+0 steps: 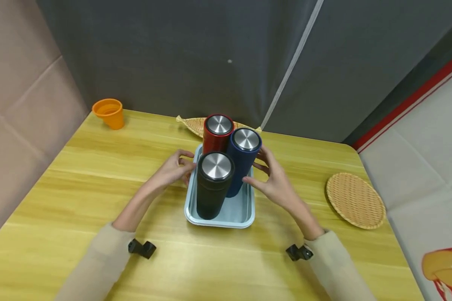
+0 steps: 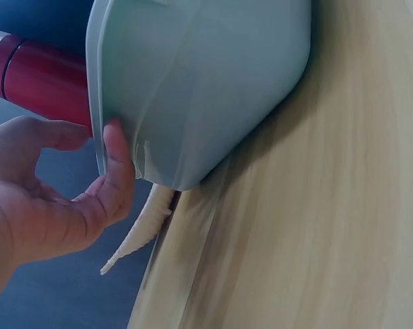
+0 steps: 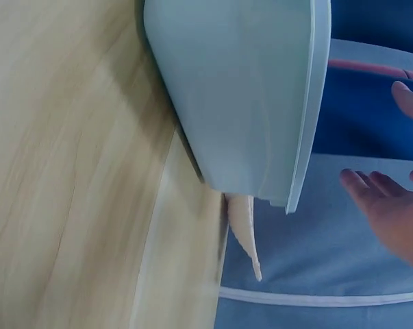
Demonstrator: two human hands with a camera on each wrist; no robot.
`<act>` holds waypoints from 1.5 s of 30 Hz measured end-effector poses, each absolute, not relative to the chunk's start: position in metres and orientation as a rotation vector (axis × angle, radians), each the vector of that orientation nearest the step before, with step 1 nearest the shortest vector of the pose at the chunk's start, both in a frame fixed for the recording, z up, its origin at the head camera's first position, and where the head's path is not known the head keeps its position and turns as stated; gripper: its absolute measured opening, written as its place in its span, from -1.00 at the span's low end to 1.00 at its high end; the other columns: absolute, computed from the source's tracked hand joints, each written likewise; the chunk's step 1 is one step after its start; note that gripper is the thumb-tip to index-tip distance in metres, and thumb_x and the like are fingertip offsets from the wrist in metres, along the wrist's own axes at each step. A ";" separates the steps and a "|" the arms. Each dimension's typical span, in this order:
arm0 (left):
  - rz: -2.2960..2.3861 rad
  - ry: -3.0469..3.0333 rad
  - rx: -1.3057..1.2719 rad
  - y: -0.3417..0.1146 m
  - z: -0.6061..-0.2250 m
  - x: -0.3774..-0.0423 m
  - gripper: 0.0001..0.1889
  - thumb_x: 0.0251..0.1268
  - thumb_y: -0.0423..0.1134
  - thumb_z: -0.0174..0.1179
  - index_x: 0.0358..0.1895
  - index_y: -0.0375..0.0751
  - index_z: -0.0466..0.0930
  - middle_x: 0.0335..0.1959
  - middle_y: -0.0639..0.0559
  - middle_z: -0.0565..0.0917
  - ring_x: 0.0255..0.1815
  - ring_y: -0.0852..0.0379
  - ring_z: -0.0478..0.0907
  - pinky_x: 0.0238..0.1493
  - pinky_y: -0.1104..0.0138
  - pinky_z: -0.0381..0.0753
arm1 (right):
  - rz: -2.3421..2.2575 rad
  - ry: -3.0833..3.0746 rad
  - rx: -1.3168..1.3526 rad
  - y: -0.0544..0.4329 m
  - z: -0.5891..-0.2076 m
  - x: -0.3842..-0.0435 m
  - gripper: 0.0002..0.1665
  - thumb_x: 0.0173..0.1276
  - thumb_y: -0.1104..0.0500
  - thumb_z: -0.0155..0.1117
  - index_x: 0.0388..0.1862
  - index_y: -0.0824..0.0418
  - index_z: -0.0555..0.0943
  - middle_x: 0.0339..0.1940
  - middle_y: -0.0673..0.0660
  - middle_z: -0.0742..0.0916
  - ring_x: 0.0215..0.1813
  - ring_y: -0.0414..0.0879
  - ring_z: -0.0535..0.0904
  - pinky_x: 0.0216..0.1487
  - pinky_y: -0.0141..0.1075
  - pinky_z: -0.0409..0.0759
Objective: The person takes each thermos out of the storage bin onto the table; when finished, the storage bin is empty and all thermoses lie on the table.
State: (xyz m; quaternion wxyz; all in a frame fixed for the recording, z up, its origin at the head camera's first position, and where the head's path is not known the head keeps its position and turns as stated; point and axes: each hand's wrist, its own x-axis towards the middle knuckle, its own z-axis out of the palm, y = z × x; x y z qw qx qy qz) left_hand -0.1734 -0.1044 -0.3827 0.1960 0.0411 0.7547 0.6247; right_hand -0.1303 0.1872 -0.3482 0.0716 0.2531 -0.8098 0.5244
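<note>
A light blue tray (image 1: 239,220) holds three upright thermos bottles with silver lids: a black bottle (image 1: 212,190) in front, a blue bottle (image 1: 242,161) at right and a red bottle (image 1: 213,141) behind. My left hand (image 1: 173,168) is at the tray's left side. In the left wrist view, its thumb and a finger (image 2: 117,161) lie on either side of the rim, pinching it. My right hand (image 1: 276,182) is beside the blue bottle, thumb and fingers spread apart. In the right wrist view, its thumb overlaps the blue bottle (image 3: 364,116).
Behind the tray lies a woven boat-shaped basket (image 1: 193,125), partly hidden by the bottles. An orange cup (image 1: 111,115) stands at the back left of the wooden table (image 1: 165,259). A round woven mat (image 1: 355,200) lies at right. A grey curtain (image 1: 173,54) hangs behind the table.
</note>
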 end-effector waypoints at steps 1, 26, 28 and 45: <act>1.748 2.108 0.106 -0.105 -0.383 -0.173 -0.49 0.36 -0.29 0.13 0.29 -0.34 0.18 -0.25 -0.23 0.48 -0.51 -0.07 0.54 -0.37 0.06 0.68 | 1.612 -2.430 0.752 0.185 -0.348 -0.130 0.10 0.01 0.48 0.48 0.49 0.29 0.10 0.39 0.24 0.38 0.32 0.10 0.38 0.22 -0.13 0.50; 1.922 1.889 0.076 -0.106 -0.398 -0.166 -0.44 0.37 -0.39 0.08 0.37 -0.34 0.12 -0.23 -0.16 0.54 -0.38 0.08 0.53 -0.56 0.34 0.62 | 1.686 -2.351 0.596 0.168 -0.348 -0.127 0.00 0.00 0.41 0.53 0.40 0.29 0.23 0.27 0.18 0.49 0.21 -0.01 0.46 0.07 -0.20 0.61; 1.920 1.892 0.078 -0.106 -0.398 -0.166 -0.45 0.37 -0.39 0.09 0.36 -0.33 0.13 -0.23 -0.17 0.54 -0.39 0.07 0.53 -0.57 0.34 0.62 | 1.696 -2.338 0.587 0.168 -0.347 -0.127 0.00 -0.01 0.43 0.53 0.40 0.31 0.23 0.26 0.19 0.50 0.19 0.00 0.47 0.05 -0.21 0.62; 1.924 1.895 0.066 -0.103 -0.398 -0.169 -0.47 0.33 -0.40 0.07 0.34 -0.27 0.17 -0.19 -0.18 0.54 -0.37 0.07 0.54 -0.57 0.33 0.63 | 1.629 -2.295 0.566 0.172 -0.311 -0.127 -0.01 -0.03 0.45 0.53 0.37 0.35 0.25 0.20 0.20 0.54 0.13 -0.02 0.52 -0.06 -0.32 0.65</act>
